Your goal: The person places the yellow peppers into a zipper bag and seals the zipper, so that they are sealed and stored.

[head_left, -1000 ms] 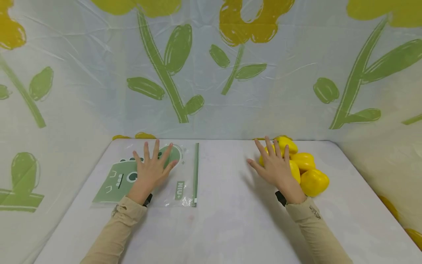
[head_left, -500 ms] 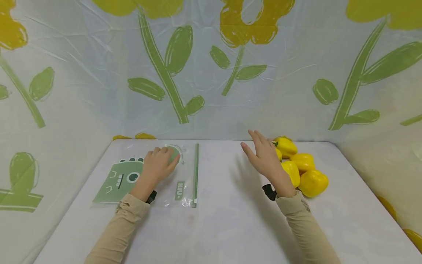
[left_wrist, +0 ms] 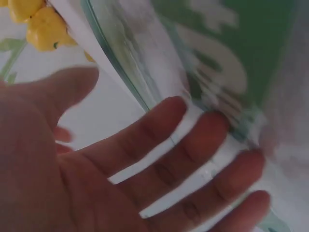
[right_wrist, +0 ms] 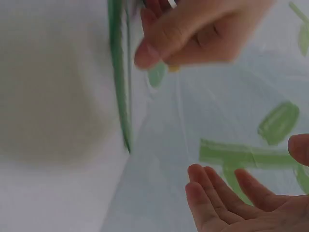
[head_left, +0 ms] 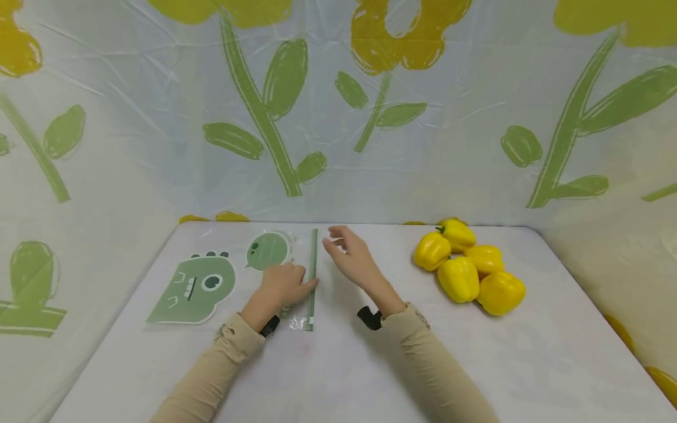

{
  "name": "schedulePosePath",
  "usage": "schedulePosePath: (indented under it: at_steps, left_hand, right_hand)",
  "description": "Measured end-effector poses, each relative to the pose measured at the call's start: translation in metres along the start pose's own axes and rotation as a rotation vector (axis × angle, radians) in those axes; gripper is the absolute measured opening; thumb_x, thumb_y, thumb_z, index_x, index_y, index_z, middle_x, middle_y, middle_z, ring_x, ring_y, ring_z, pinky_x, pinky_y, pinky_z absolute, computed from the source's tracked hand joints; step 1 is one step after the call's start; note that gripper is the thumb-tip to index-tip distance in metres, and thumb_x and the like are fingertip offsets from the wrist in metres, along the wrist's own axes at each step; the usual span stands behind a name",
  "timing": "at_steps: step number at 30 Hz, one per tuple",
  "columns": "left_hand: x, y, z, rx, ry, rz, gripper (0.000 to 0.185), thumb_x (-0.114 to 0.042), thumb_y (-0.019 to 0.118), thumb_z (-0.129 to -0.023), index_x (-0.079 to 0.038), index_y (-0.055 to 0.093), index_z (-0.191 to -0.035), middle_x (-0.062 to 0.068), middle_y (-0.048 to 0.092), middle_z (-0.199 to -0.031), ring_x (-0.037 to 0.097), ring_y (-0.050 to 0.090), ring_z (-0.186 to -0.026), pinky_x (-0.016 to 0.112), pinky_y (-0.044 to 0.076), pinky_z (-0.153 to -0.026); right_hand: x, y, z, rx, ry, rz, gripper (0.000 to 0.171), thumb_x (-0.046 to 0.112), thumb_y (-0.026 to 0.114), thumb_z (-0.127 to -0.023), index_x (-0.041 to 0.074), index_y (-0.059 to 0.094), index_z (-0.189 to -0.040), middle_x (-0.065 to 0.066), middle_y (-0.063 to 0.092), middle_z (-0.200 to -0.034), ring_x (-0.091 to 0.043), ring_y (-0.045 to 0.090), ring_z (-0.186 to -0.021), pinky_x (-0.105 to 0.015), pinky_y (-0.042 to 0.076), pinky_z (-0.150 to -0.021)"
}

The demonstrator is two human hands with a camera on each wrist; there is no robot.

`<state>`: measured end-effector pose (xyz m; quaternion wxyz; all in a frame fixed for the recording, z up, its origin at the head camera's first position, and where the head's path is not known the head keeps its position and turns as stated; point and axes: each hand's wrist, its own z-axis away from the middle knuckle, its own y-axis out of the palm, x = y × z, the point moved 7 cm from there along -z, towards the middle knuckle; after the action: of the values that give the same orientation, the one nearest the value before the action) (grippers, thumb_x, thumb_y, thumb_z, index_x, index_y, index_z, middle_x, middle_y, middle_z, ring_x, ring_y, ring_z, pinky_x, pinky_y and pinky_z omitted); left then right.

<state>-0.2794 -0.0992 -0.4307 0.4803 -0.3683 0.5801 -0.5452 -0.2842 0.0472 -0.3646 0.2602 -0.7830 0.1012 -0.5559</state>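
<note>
A clear zip bag printed with a green dinosaur lies flat on the white table, its green zip strip along the right edge. My left hand rests on the bag just left of the strip, fingers spread over the plastic in the left wrist view. My right hand hovers just right of the strip with relaxed fingers and holds nothing. The right wrist view shows the strip, my left hand's fingertips beside it, and my right hand's fingers low in frame.
Several yellow bell peppers sit in a heap at the back right of the table. A plastic sheet printed with flowers walls in the back and both sides.
My left hand slid right across the bag from the round print to the zip strip. My right hand left the peppers and moved left to the strip.
</note>
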Motion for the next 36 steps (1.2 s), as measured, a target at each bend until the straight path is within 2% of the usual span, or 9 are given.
schedulePosePath:
  at_steps: [4, 8, 9, 12, 16, 21, 25, 31, 36]
  left_hand:
    - [-0.003, 0.007, 0.006, 0.05, -0.05, -0.033, 0.048, -0.054, 0.06, -0.09, -0.007, 0.069, -0.092, 0.013, 0.065, -0.082, 0.032, 0.063, -0.076, 0.046, 0.051, -0.066]
    - [-0.006, 0.007, 0.009, 0.052, -0.049, -0.043, 0.046, -0.05, 0.061, -0.091, -0.009, 0.071, -0.11, 0.015, 0.067, -0.088, 0.036, 0.063, -0.087, 0.049, 0.051, -0.072]
    - [-0.006, 0.008, 0.008, 0.049, -0.042, -0.035, 0.043, -0.047, 0.061, -0.092, -0.009, 0.072, -0.109, 0.013, 0.065, -0.085, 0.034, 0.063, -0.083, 0.048, 0.051, -0.07]
    - [-0.006, 0.009, 0.006, 0.024, -0.019, 0.015, 0.03, -0.035, 0.059, -0.094, -0.008, 0.069, -0.082, 0.005, 0.055, -0.065, 0.023, 0.055, -0.063, 0.039, 0.046, -0.056]
    - [-0.005, 0.008, 0.004, -0.028, 0.016, 0.096, 0.038, -0.021, 0.057, -0.091, -0.015, 0.042, -0.056, -0.002, 0.036, -0.053, 0.014, 0.036, -0.049, 0.031, 0.032, -0.046]
    - [-0.004, 0.001, 0.002, -0.098, 0.04, 0.152, 0.035, -0.019, 0.056, -0.089, -0.017, 0.041, -0.057, -0.003, 0.039, -0.054, 0.013, 0.037, -0.049, 0.031, 0.031, -0.046]
    - [0.001, -0.003, 0.002, -0.106, 0.037, 0.195, 0.03, -0.02, 0.056, -0.09, -0.015, 0.046, -0.062, -0.002, 0.045, -0.056, 0.015, 0.043, -0.05, 0.031, 0.034, -0.047]
    - [0.003, -0.003, 0.003, -0.075, 0.079, 0.201, 0.011, -0.016, 0.057, -0.089, -0.009, 0.05, -0.094, 0.001, 0.051, -0.064, 0.018, 0.048, -0.053, 0.033, 0.037, -0.047]
    - [0.003, 0.008, 0.009, 0.067, 0.103, 0.286, 0.049, -0.013, 0.05, -0.096, -0.008, 0.043, -0.144, 0.004, 0.055, -0.067, 0.015, 0.047, -0.051, 0.032, 0.038, -0.047]
  right_hand:
    - [-0.015, 0.051, 0.01, 0.179, 0.094, -0.066, 0.056, 0.029, 0.052, -0.1, -0.006, 0.042, -0.142, -0.026, 0.048, -0.141, -0.042, 0.05, -0.127, -0.052, 0.043, -0.102]
    - [-0.031, 0.072, 0.023, 0.276, 0.23, -0.185, 0.068, 0.038, 0.052, -0.099, -0.006, 0.034, -0.147, -0.025, 0.04, -0.147, -0.039, 0.041, -0.134, -0.052, 0.037, -0.107]
    - [-0.034, 0.074, 0.025, 0.292, 0.262, -0.213, 0.069, 0.041, 0.051, -0.1, -0.005, 0.032, -0.148, -0.024, 0.038, -0.148, -0.037, 0.039, -0.136, -0.052, 0.035, -0.108]
    - [-0.04, 0.073, 0.028, 0.332, 0.347, -0.302, 0.071, 0.046, 0.048, -0.101, -0.001, 0.029, -0.151, -0.019, 0.034, -0.152, -0.034, 0.034, -0.14, -0.052, 0.029, -0.112]
    - [-0.048, 0.071, 0.03, 0.367, 0.411, -0.397, 0.067, 0.045, 0.046, -0.102, 0.002, 0.031, -0.152, -0.014, 0.031, -0.156, -0.035, 0.035, -0.139, -0.051, 0.024, -0.114]
    - [-0.049, 0.075, 0.027, 0.406, 0.422, -0.547, 0.062, 0.039, 0.046, -0.103, -0.004, 0.036, -0.147, -0.016, 0.035, -0.153, -0.034, 0.036, -0.14, -0.046, 0.025, -0.115]
    - [-0.045, 0.08, 0.025, 0.438, 0.391, -0.657, 0.051, 0.026, 0.042, -0.105, -0.012, 0.043, -0.139, -0.021, 0.044, -0.146, -0.033, 0.038, -0.139, -0.043, 0.03, -0.114]
    - [-0.05, 0.082, 0.024, 0.434, 0.404, -0.748, 0.049, 0.008, 0.037, -0.102, -0.019, 0.031, -0.143, -0.029, 0.027, -0.155, -0.038, 0.031, -0.142, -0.045, 0.03, -0.114]
    - [-0.054, 0.082, 0.023, 0.438, 0.42, -0.763, 0.049, 0.01, 0.036, -0.103, -0.018, 0.031, -0.143, -0.027, 0.029, -0.153, -0.038, 0.032, -0.141, -0.044, 0.031, -0.113]
